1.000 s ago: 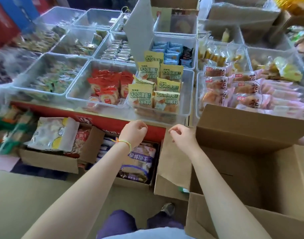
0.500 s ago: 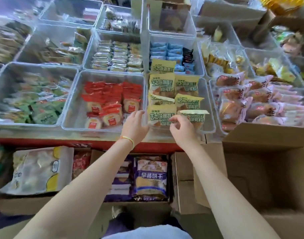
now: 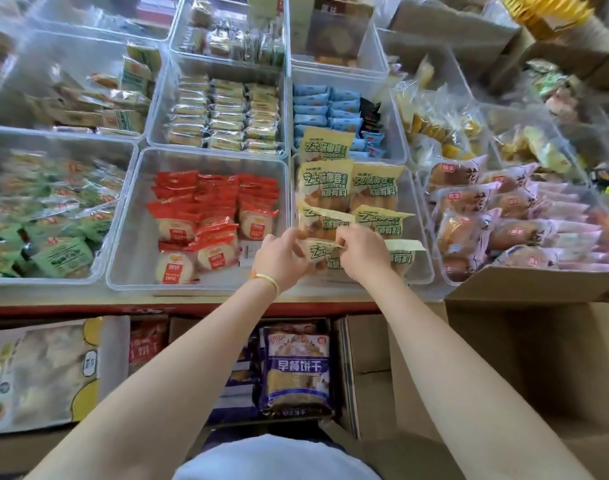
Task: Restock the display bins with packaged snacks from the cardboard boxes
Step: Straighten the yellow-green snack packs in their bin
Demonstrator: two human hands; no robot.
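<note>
- Clear display bins sit side by side in rows on a table.
- Both hands, left hand and right hand, meet over the near-centre bin of snack packets.
- Left of it is a bin of round cakes.
- Right of it is a bin of bread rolls.
- An open cardboard box stands near right, below the table.
- Boxes with biscuit bags lie below the table's near edge.

The right hand hides the middle of the front yellow snack pack. At three o'clock, the cardboard box runs off the edge. The bins at eleven o'clock blur; their contents are unreadable.
</note>
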